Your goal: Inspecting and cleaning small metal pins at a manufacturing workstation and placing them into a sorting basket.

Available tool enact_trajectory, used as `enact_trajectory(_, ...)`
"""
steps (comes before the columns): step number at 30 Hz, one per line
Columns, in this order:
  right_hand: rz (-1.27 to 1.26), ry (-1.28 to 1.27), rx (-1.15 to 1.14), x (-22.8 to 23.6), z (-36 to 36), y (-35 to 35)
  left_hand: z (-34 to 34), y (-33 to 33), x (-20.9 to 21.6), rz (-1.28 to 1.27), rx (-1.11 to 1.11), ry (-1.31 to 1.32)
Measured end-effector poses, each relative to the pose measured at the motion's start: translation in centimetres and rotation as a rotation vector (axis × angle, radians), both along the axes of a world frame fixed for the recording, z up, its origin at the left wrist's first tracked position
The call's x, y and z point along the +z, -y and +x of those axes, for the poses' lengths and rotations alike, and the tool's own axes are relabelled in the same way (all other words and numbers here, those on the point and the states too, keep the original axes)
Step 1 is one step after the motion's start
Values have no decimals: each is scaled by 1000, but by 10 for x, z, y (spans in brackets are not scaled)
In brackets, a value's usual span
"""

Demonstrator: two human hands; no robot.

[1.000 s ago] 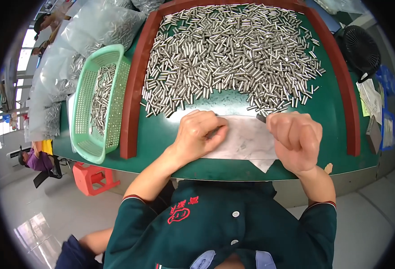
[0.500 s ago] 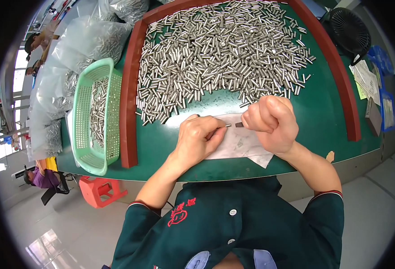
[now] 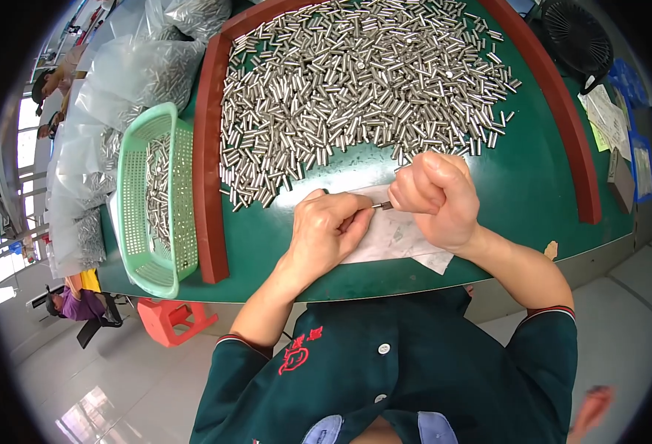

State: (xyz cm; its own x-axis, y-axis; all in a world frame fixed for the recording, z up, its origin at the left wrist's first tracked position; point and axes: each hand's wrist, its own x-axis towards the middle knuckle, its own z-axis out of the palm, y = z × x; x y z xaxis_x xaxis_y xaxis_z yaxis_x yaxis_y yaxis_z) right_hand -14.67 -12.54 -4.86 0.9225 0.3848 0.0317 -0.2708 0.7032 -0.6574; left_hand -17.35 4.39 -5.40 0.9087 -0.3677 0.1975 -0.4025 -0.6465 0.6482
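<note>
Head view: a small metal pin (image 3: 382,206) is held level between the two hands, just above a white sheet of paper (image 3: 398,238) lying on the green table (image 3: 518,185). The left hand (image 3: 327,231) has its fingertips (image 3: 361,219) pressed together around the pin's left end, pinching it. The right hand (image 3: 435,197) is curled into a loose fist, its thumb and forefinger closing on the pin's right end; the other fingers are folded into the palm. Both hands hover over the paper near the table's front edge.

Just beyond the hands lies a wide heap of metal pins (image 3: 355,81), spread loose over the table top and fenced by a red-brown frame (image 3: 209,185) that runs along the left side and around the back and right. Left of the frame, touching it, stands a pale green plastic basket (image 3: 135,214) with more pins inside. Farther left are clear plastic bags (image 3: 130,74) filled with pins. A black fan (image 3: 576,33) sits at the far right corner, with some papers (image 3: 607,118) near it. Below the table, on the floor, stands a red stool (image 3: 172,320).
</note>
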Motion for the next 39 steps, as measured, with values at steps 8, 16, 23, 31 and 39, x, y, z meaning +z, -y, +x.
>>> enact_trajectory(8,-51,44,-22,1,1,-2,0,0,0,-7,-1,-7)
enact_trajectory(16,-98,102,-39,-2,-8,-8,-3,-1,-3,-25,17,-32)
enact_trajectory(23,-188,143,-20,0,-5,-7,-4,0,-1,3,16,-34)
enact_trajectory(31,59,58,-96,5,5,7,1,-27,4,-1200,86,-828)
enact_trajectory(39,30,35,-116,1,4,8,14,-43,15,-1315,212,-739)
